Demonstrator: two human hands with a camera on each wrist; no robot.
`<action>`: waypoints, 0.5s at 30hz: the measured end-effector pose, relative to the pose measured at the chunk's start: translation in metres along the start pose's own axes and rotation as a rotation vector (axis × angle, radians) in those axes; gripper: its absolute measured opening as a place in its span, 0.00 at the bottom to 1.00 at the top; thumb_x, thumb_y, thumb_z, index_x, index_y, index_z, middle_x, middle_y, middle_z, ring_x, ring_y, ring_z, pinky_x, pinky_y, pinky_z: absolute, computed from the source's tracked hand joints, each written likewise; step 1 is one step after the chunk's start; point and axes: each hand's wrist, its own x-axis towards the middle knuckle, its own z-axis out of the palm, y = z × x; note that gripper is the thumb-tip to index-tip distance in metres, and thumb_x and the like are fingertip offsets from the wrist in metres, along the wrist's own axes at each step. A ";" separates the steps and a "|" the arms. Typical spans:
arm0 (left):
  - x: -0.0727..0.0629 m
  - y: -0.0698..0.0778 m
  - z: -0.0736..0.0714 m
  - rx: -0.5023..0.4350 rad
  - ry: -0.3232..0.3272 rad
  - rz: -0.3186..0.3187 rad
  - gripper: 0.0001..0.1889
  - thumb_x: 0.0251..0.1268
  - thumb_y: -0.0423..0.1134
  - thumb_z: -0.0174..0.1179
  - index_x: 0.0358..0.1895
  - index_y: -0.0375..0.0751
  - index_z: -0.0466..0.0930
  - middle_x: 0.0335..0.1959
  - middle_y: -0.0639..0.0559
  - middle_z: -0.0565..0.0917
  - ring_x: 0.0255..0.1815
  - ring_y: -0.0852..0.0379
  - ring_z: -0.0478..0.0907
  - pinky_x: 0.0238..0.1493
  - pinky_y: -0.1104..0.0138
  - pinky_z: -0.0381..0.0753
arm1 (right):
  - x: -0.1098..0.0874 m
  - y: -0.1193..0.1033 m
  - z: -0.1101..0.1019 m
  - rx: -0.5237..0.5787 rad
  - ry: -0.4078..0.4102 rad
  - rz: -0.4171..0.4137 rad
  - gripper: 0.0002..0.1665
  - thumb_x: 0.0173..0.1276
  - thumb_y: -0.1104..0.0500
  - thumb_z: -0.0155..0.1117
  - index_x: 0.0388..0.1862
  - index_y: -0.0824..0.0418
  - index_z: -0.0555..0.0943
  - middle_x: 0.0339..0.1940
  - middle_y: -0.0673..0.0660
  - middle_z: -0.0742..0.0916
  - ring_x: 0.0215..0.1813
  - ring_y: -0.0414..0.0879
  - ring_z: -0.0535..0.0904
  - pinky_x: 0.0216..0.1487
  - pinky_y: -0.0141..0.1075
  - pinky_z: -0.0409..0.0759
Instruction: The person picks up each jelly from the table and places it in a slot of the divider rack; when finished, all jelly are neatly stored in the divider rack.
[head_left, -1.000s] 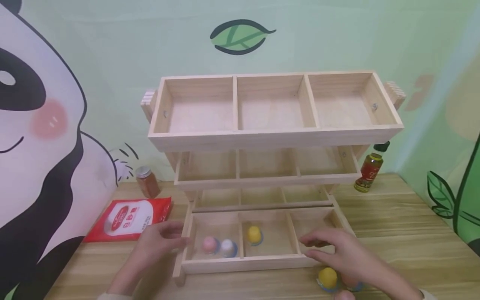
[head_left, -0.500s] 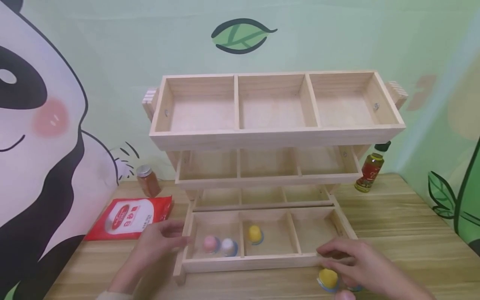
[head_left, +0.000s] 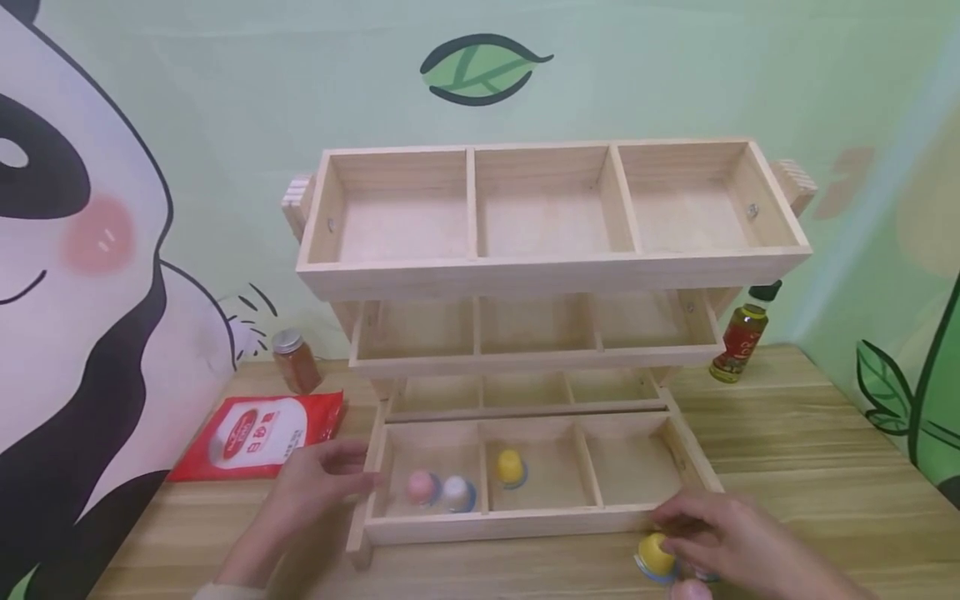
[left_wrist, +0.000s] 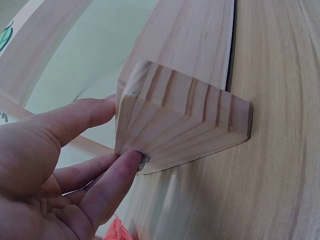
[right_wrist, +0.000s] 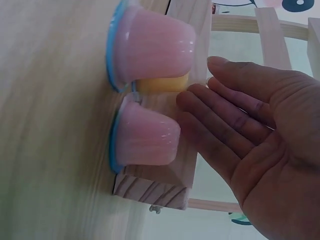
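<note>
A tiered wooden rack stands on the table, its lowest tray divided into three compartments. My left hand grips the rack's left side rail between thumb and fingers. Inside the tray's left compartment sit a pink jelly cup and a white one; a yellow jelly cup sits in the middle one. My right hand, fingers loosely extended, is at another yellow jelly cup in front of the tray. Two pink jelly cups show nearest in the right wrist view, lids down.
Beyond the left hand lies a red and white packet, with a metal-lidded jar behind it. An oil bottle stands right of the rack. The upper trays overhang the lowest one. A cartoon-printed backdrop closes off the back.
My right hand has moved down and right, from over the tray's right compartment to the yellow jelly cup in front. The left hand stays on the rack.
</note>
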 end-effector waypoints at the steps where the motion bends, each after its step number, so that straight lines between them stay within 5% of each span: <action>1: 0.000 0.000 0.000 0.001 0.001 -0.002 0.35 0.56 0.51 0.82 0.66 0.41 0.83 0.53 0.47 0.90 0.48 0.52 0.89 0.54 0.53 0.88 | -0.001 0.001 -0.001 0.014 -0.024 0.028 0.12 0.74 0.60 0.73 0.54 0.60 0.87 0.48 0.50 0.91 0.46 0.35 0.86 0.43 0.32 0.87; 15: 0.001 0.000 -0.001 -0.003 -0.005 -0.005 0.37 0.54 0.51 0.83 0.67 0.40 0.82 0.55 0.45 0.89 0.47 0.52 0.89 0.53 0.53 0.88 | -0.001 0.005 0.001 0.036 -0.143 0.136 0.17 0.73 0.58 0.74 0.58 0.53 0.86 0.55 0.49 0.88 0.45 0.36 0.81 0.47 0.30 0.83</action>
